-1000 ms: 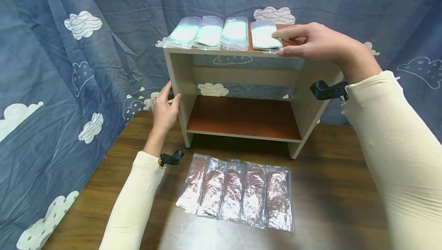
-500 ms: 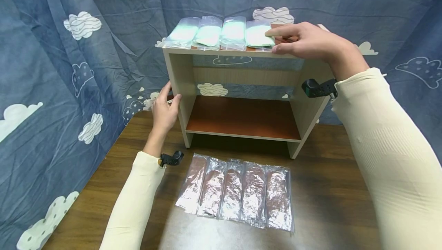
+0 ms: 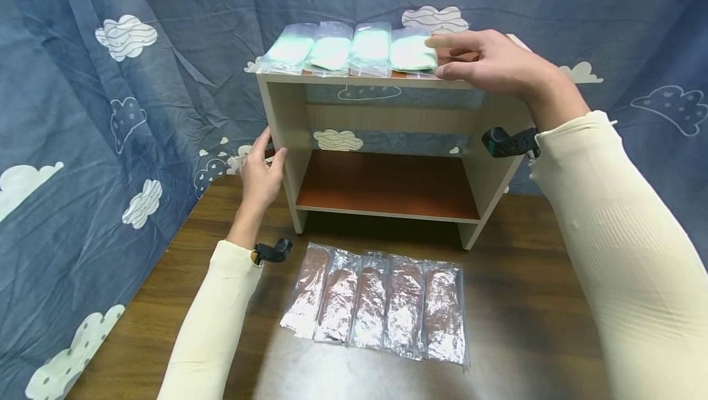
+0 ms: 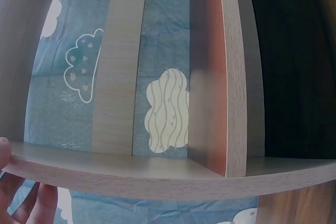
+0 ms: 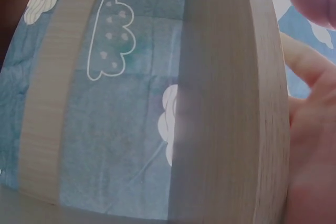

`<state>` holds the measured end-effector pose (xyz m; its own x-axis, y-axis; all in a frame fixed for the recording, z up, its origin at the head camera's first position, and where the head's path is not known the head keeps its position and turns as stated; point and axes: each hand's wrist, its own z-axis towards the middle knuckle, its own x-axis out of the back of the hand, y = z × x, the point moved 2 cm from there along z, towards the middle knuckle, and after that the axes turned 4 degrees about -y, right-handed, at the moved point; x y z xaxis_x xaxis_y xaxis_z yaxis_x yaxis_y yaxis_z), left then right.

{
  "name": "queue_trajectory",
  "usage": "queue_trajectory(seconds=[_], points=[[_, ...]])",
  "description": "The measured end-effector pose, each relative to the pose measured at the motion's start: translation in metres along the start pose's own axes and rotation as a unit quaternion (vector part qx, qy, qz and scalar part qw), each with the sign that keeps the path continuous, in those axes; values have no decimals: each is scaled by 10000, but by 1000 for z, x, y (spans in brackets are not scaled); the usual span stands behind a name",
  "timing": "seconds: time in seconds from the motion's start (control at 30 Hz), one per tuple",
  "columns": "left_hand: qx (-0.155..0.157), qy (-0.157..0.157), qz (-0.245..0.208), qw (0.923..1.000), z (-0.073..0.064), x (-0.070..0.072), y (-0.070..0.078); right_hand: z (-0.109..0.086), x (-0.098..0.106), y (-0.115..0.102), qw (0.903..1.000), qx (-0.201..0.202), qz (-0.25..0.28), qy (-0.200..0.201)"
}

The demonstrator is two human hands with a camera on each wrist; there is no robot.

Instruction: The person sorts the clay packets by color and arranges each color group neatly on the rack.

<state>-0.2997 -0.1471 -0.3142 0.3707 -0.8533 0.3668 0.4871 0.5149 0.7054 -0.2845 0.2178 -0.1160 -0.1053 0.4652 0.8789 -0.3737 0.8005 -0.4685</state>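
Note:
My right hand (image 3: 492,59) is at the top of a small wooden shelf (image 3: 365,211). Its forefinger is extended beside the right edge of a flat clear plastic packet (image 3: 409,53) with pale, glaring contents; whether it touches is hard to tell. The thumb lies at the board's front edge. This packet stands rightmost in a row of similar packets (image 3: 330,53). Against the shelf's left side panel (image 3: 284,111) rests my left hand (image 3: 261,172), thumb by the front edge and fingers along the outer face. In the left wrist view its fingers (image 4: 43,203) show beyond the panel.
On the wooden table (image 3: 531,301) in front of the shelf lie several shiny plastic packets (image 3: 369,301) with reddish-brown showing through, side by side. The shelf's lower board (image 3: 387,185) is reddish brown. A blue curtain (image 3: 182,80) with white clouds hangs behind.
The rightmost packet has slid left, up to its neighbour, with my right hand moving left beside it. My left hand has stayed at the side panel. The head view has shifted slightly.

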Motion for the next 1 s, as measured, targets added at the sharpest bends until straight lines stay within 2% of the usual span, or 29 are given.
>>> queue_trajectory(seconds=[0.13, 0.23, 0.4, 0.53, 0.6, 0.63, 0.73, 0.8, 0.83, 0.9, 0.93, 1.0], points=[[-11, 22, 22, 10000, 1, 1, 0, -6, -1, 0, 9986, 154, 347, 368], [-41, 27, -28, 10000, 1, 2, 0, -11, -3, 0, 9968, 385, 518, 473], [-65, 21, 8, 10000, 1, 1, -2, -23, -7, 3, 9943, 515, 522, 779], [-62, -12, -33, 10000, 1, 0, -3, -41, -13, 4, 9856, 780, 382, 1449], [-66, -28, -58, 10000, 1, -1, -3, -53, -18, 4, 9711, 1112, 225, 2099], [-67, -31, -68, 9999, 1, -1, -2, -58, -22, 4, 9590, 1298, 169, 2513], [-55, -52, -112, 9999, 2, -2, -3, -74, -33, 1, 9096, 1901, 316, 3681], [-36, -49, -151, 9999, 2, -3, -3, -85, -43, 0, 8788, 2205, 575, 4192], [-34, -47, -163, 9999, 2, -2, -3, -89, -48, 0, 8686, 2303, 655, 4339], [-41, -43, -218, 9997, 3, -2, -4, -98, -61, 3, 8613, 2433, 695, 4405], [-49, -29, -225, 9997, 3, -2, -4, -102, -68, 6, 8628, 2446, 685, 4371], [-78, 9, -203, 9998, 3, -2, -4, -107, -82, 14, 8736, 2410, 583, 4187]])
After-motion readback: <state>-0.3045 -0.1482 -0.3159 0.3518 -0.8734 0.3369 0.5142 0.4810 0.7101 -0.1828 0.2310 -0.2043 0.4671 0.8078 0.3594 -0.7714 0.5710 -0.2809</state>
